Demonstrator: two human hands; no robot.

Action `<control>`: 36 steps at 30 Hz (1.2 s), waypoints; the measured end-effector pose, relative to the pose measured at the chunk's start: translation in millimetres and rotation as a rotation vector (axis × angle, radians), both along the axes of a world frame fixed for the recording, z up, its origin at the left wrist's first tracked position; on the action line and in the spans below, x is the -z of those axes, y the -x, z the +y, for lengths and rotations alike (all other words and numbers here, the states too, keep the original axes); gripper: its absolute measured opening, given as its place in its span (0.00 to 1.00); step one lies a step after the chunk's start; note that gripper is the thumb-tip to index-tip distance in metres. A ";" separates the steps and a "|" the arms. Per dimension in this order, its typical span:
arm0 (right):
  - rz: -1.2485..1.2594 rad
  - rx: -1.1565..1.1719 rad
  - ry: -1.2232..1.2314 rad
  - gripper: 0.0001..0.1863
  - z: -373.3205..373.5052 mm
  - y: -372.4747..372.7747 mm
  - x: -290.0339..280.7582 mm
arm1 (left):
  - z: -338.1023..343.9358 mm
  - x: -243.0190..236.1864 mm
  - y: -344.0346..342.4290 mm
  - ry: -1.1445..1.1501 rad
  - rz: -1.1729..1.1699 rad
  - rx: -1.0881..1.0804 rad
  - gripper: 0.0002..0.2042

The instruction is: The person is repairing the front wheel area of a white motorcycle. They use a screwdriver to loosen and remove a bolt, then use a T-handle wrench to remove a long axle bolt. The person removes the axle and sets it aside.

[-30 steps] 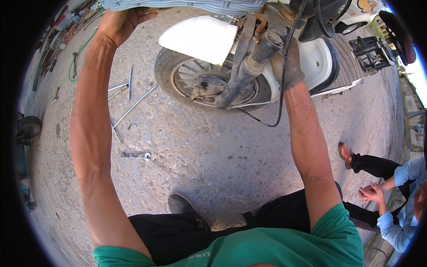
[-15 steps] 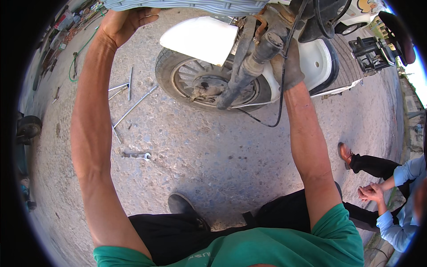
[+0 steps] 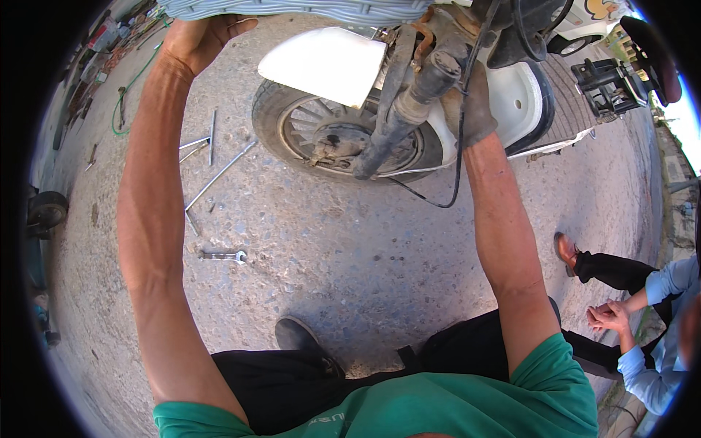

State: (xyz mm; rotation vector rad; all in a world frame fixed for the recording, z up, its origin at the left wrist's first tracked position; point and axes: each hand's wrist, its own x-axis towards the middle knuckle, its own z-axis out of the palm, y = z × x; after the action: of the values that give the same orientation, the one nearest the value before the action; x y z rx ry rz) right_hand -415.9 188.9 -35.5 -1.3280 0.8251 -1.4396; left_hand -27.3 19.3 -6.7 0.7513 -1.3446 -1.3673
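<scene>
On rough outdoor ground (image 3: 328,233), a wheel (image 3: 321,139)

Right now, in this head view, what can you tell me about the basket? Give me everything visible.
The basket is pale blue-grey, with wavy, interlaced strands that look like plastic. Only a strip of it shows along the top edge of the picture; the rest is cut off, so its full shape cannot be told. The visible lower edge curves gently and looks unbroken. It appears above the white fender. At its left end it covers part of the left hand; whether that hand grips it is unclear.
</scene>
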 end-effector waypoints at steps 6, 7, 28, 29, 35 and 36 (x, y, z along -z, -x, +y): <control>-0.170 -0.014 -0.048 0.15 2.3 -1.9 -3.5 | -1.6 13.2 4.3 0.040 -0.040 -0.224 0.13; -0.143 -0.012 -0.052 0.17 1.5 -1.3 -2.2 | 1.9 11.5 5.3 0.036 -0.010 -0.194 0.13; 0.483 0.247 0.220 0.13 -6.5 13.9 15.0 | 46.8 9.0 19.7 0.348 -0.801 -0.373 0.23; 0.617 0.266 0.269 0.14 -7.9 16.6 15.9 | 50.0 4.4 16.5 0.451 -0.954 -0.428 0.23; 0.603 0.197 0.295 0.13 -15.3 23.4 17.4 | 64.2 -13.6 27.7 0.767 -1.063 -0.693 0.22; 0.622 0.205 0.322 0.13 -15.5 22.0 17.4 | 62.4 -19.0 27.5 0.647 -0.995 -0.549 0.22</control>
State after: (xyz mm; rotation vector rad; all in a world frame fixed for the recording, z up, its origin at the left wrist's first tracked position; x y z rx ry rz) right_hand -437.8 173.4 -52.9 -2.0410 1.1879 -1.3618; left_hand -54.7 81.7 12.2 1.2699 -1.9677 -0.0184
